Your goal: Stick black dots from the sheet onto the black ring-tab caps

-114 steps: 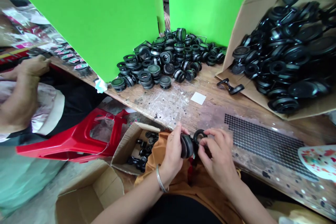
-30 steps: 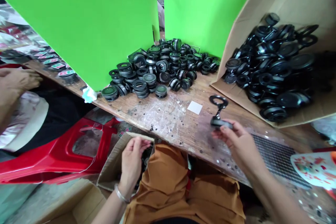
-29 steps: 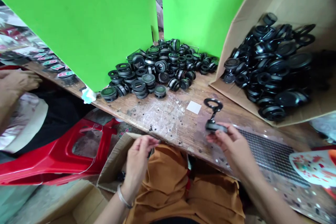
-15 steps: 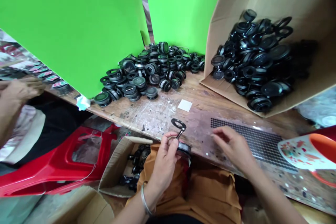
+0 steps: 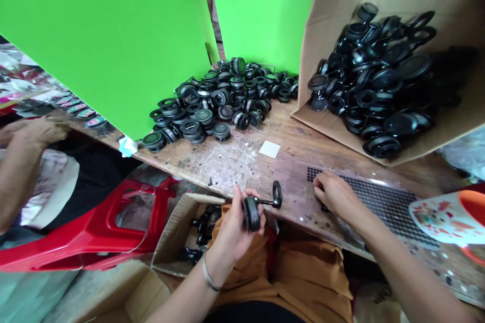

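Note:
My left hand [image 5: 232, 229] grips a black holder [image 5: 251, 213] by its thick round base, fingers wrapped around it. A short metal arm runs from the base to a flat black ring [image 5: 277, 194], which points right over the table edge. My right hand [image 5: 333, 193] rests at the left end of a sheet of small black dots [image 5: 379, 204], fingertips bunched together on it. Whether a dot is between those fingertips is too small to tell. A square white piece [image 5: 270, 149] lies on the table beyond my hands.
Similar black holders are piled on the table [image 5: 288, 116] and in a tipped cardboard box [image 5: 337, 146] at right. Green panels [image 5: 113, 35] stand behind. A patterned mug [image 5: 435, 217] sits far right; another cardboard box [image 5: 166, 242] is below. Another person's hand [image 5: 41, 131] is at left.
My left hand has turned the holder, so its base faces sideways and the ring swings to the right. My right hand has come down onto the dot sheet, fingers closing.

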`<move>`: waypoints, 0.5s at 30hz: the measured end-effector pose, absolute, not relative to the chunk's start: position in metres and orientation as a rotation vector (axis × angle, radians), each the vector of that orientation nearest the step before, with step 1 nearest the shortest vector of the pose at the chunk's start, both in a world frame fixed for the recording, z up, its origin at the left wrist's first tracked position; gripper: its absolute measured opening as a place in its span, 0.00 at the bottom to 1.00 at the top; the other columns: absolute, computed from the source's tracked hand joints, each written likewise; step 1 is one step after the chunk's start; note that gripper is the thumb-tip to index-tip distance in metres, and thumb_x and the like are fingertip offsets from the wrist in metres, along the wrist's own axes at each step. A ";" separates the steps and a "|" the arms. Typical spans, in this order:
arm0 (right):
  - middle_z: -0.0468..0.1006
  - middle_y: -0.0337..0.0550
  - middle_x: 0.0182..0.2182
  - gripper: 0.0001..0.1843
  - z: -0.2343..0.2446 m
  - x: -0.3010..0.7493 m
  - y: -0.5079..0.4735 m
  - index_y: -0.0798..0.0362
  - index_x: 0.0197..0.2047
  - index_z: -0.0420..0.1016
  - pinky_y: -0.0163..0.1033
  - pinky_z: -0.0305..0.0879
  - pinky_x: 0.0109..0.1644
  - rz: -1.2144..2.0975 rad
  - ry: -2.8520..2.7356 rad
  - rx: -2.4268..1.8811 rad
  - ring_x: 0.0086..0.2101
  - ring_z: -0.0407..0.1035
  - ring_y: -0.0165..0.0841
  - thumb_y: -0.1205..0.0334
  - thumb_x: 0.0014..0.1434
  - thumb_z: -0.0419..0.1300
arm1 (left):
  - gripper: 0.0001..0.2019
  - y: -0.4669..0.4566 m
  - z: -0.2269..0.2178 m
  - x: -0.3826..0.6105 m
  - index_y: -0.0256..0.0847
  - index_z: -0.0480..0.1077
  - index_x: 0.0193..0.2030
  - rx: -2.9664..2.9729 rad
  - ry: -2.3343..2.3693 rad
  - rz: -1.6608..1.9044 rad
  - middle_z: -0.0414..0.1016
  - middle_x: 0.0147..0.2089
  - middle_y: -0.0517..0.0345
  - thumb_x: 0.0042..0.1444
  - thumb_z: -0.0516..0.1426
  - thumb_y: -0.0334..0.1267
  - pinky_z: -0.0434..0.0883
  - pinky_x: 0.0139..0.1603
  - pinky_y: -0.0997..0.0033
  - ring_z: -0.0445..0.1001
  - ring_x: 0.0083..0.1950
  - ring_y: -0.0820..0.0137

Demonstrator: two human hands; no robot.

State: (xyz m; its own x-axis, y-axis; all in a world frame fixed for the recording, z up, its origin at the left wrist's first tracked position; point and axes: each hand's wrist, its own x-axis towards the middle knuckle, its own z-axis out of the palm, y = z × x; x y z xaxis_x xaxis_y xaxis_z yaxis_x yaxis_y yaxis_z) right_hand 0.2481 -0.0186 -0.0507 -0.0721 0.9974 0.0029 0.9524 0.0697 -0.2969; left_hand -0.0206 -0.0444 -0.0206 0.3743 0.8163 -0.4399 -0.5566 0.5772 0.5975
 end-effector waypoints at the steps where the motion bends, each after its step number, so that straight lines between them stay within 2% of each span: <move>1: 0.71 0.44 0.30 0.06 -0.051 0.248 -0.017 0.52 0.29 0.68 0.37 0.58 0.38 0.310 -2.157 -2.006 0.33 0.67 0.36 0.71 0.54 0.53 | 0.23 -0.044 -0.021 -0.021 0.43 0.63 0.38 0.390 0.781 0.905 0.66 0.24 0.63 0.58 0.53 0.63 0.62 0.16 0.79 0.64 0.19 0.74; 5: 0.70 0.47 0.31 0.06 -0.054 0.243 -0.022 0.52 0.28 0.65 0.40 0.60 0.39 0.211 -2.151 -2.040 0.34 0.65 0.38 0.69 0.55 0.53 | 0.24 -0.045 -0.021 -0.024 0.42 0.63 0.38 0.392 0.796 0.877 0.65 0.22 0.64 0.58 0.53 0.64 0.59 0.13 0.82 0.62 0.17 0.76; 8: 0.71 0.47 0.33 0.05 -0.043 0.226 -0.036 0.51 0.30 0.65 0.43 0.62 0.42 0.143 -2.002 -1.844 0.38 0.65 0.41 0.66 0.58 0.53 | 0.24 -0.047 -0.021 -0.027 0.42 0.64 0.37 0.416 0.816 0.835 0.65 0.20 0.65 0.57 0.54 0.64 0.55 0.11 0.83 0.60 0.14 0.77; 12: 0.72 0.45 0.41 0.03 -0.012 0.180 -0.060 0.49 0.32 0.68 0.47 0.62 0.52 0.312 -1.866 -1.431 0.46 0.66 0.41 0.64 0.59 0.57 | 0.25 -0.051 -0.024 -0.026 0.42 0.64 0.36 0.464 0.872 0.778 0.66 0.19 0.65 0.55 0.55 0.64 0.54 0.09 0.81 0.60 0.12 0.76; 15: 0.72 0.44 0.42 0.05 0.002 0.147 -0.070 0.49 0.31 0.69 0.48 0.60 0.53 0.471 -1.880 -1.342 0.48 0.65 0.40 0.67 0.59 0.57 | 0.25 -0.055 -0.026 -0.022 0.41 0.65 0.37 0.472 0.911 0.758 0.67 0.19 0.64 0.54 0.56 0.65 0.54 0.08 0.81 0.61 0.12 0.76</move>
State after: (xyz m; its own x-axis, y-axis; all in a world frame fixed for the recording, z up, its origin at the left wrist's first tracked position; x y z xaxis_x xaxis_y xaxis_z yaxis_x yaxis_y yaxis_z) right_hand 0.1468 -0.0696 0.0017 -0.1544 0.9165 0.3690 0.6339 0.3784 -0.6745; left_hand -0.0218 -0.0546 -0.0256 0.3874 0.7559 -0.5277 -0.3813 0.6525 0.6548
